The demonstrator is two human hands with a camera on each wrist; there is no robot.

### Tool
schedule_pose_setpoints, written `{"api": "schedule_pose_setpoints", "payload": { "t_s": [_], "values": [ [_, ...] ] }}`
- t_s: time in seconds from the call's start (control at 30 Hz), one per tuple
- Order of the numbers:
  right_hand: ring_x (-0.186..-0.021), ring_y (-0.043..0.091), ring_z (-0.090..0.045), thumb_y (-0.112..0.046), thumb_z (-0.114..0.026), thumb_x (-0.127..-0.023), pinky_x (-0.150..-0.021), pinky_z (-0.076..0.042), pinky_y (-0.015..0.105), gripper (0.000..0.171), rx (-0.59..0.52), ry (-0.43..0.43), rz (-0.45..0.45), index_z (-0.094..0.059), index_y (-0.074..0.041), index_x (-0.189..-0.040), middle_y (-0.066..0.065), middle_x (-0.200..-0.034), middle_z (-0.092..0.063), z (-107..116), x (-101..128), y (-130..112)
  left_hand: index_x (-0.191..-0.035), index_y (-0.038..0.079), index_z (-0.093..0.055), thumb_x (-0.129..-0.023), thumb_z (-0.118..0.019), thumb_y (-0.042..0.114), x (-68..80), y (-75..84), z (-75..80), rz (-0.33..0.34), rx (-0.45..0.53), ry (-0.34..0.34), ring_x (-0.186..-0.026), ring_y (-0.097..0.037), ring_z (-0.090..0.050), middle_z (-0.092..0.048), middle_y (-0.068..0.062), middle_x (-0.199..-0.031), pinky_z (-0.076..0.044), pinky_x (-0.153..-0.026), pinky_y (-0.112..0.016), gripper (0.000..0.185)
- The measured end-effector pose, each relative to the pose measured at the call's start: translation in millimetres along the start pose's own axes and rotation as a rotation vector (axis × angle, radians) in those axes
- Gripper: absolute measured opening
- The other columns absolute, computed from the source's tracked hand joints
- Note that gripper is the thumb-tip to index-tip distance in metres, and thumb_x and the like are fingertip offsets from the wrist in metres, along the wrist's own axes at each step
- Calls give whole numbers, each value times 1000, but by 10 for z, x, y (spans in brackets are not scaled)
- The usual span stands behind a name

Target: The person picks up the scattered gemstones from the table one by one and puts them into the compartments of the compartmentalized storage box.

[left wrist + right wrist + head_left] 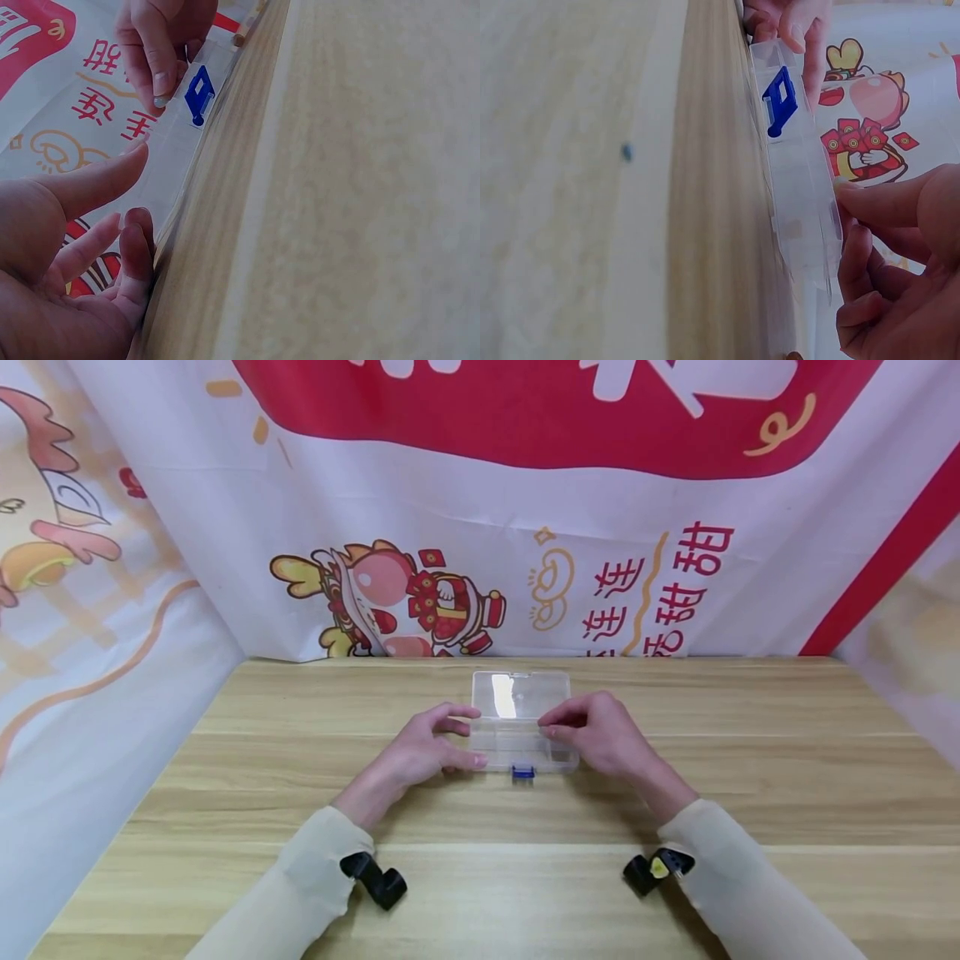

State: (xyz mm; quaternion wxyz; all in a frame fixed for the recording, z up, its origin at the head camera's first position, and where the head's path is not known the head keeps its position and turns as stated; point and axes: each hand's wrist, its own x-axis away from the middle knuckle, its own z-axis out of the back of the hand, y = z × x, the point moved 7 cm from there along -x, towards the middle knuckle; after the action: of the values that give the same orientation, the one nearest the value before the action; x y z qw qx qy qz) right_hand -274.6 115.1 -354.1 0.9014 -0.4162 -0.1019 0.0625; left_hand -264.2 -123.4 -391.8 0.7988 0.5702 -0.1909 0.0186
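A clear plastic box (517, 745) with compartments lies on the table, its transparent lid (543, 695) swung open toward the back. A blue latch (522, 772) is at the front edge. My left hand (431, 745) holds the left end of the box, thumb at the front corner and index finger farther back. Over the right part of the box is my right hand (603, 735), its thumb and fingertips together. Between those tips, the left wrist view shows a small pale greenish thing (160, 101), too small to identify.
The wooden table (517, 877) extends around the box. A printed cloth (480, 493) hangs behind the table's back edge. In the right wrist view, a small blurred blue-green spot (627, 152) appears over the tabletop.
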Motion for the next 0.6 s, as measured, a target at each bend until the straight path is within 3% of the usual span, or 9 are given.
{"api": "schedule_pose_setpoints", "payload": {
  "t_s": [0.3,0.6],
  "values": [
    [-94,21,-63,-13,-73,-100,-77,-53,31,13,19,12,31,-81,-13,-110,7,-107,-76,-30,-15,-1,-140,30,-64,-85,-91,21,-3,-1,-11,2,-7,-7,-108,-27,-61,-59,-8,-141,-54,-79,-29,63],
    [-92,22,-59,-13,-74,-100,-74,-51,31,13,7,1,5,-82,-14,-110,8,-107,-74,-59,-46,36,-140,29,-64,-85,-91,19,-12,3,-5,1,-5,4,-107,-27,-61,-60,-8,-140,-54,-77,-29,62]
  ]
}}
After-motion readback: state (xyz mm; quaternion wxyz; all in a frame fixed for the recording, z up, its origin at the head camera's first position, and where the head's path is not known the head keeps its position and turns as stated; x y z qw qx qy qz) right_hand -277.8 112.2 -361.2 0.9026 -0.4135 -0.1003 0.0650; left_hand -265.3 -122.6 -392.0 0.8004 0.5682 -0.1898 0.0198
